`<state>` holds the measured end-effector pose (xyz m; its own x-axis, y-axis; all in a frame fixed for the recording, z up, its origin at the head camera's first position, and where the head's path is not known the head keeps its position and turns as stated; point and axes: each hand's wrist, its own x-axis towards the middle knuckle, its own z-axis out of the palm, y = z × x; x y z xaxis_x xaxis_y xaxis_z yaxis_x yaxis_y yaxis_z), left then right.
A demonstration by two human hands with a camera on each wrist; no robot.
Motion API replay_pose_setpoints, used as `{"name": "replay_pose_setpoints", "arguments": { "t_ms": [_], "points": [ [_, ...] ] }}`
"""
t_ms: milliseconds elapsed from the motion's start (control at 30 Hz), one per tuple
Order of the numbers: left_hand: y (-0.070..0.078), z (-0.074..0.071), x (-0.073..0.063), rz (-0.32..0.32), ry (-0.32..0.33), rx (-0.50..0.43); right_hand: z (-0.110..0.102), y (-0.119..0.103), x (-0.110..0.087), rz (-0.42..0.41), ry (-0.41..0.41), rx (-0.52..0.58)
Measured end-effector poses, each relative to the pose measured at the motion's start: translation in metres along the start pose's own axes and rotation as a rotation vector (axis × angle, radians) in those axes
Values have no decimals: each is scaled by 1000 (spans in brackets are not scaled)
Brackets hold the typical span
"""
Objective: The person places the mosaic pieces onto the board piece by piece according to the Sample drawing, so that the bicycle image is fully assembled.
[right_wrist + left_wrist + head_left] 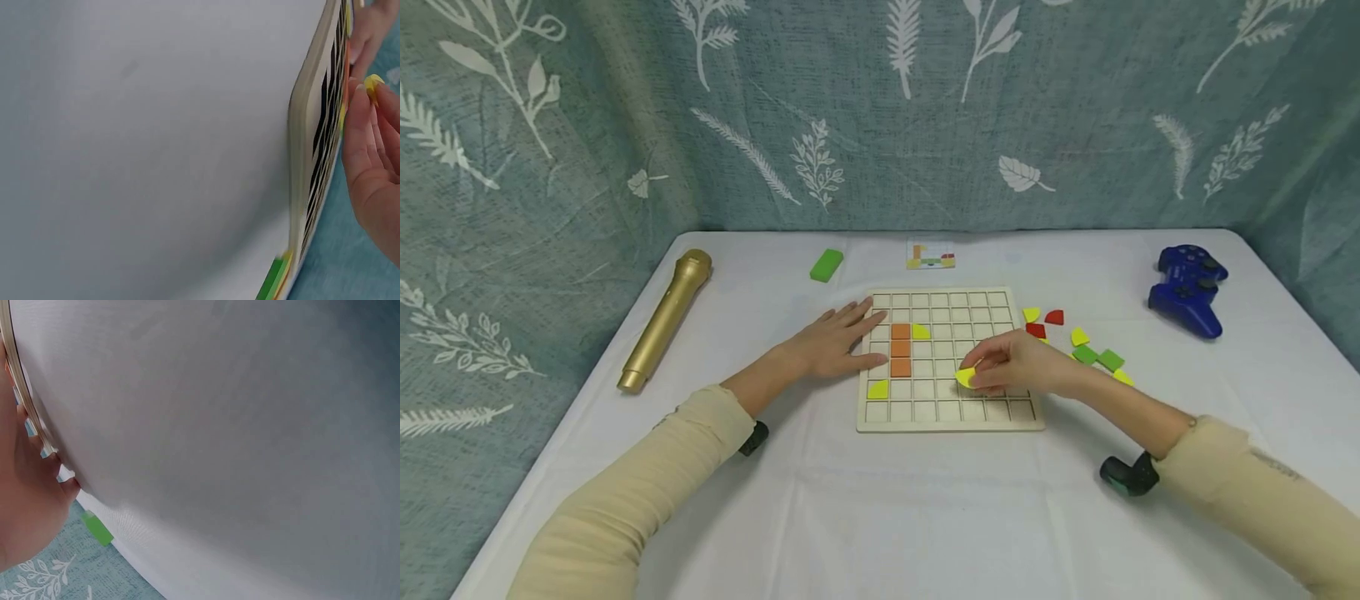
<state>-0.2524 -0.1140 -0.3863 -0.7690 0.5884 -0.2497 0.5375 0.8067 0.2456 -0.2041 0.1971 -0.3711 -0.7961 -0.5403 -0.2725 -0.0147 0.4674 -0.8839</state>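
Note:
A wooden grid board (951, 426) lies on the white table, with several orange square tiles (900, 349) in a column. One yellow quarter-round tile (921, 332) sits beside the top orange one, and another yellow tile (877, 389) lies lower left. My left hand (831, 343) rests with spread fingers on the board's left edge. Between thumb and fingers my right hand (1018, 362) pinches a yellow quarter-round tile (966, 377) over the board's lower middle. In the right wrist view that tile (373, 87) shows at the fingertips.
Right of the board lie loose red tiles (1055, 317), green tiles (1110, 360) and yellow tiles (1079, 337). Behind it is a small pattern card (931, 262), with a green block (827, 265) to its left. A gold microphone (664, 323) lies far left, a blue game controller (1186, 292) far right.

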Motion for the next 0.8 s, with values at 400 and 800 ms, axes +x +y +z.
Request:
{"name": "replay_pose_setpoints", "arguments": {
  "t_ms": [400,800],
  "points": [
    [2,0,0,-15,2,4,42,-20,22,24,-68,49],
    [0,2,0,-4,14,-7,73,-39,36,57,-99,12]
  ]
}}
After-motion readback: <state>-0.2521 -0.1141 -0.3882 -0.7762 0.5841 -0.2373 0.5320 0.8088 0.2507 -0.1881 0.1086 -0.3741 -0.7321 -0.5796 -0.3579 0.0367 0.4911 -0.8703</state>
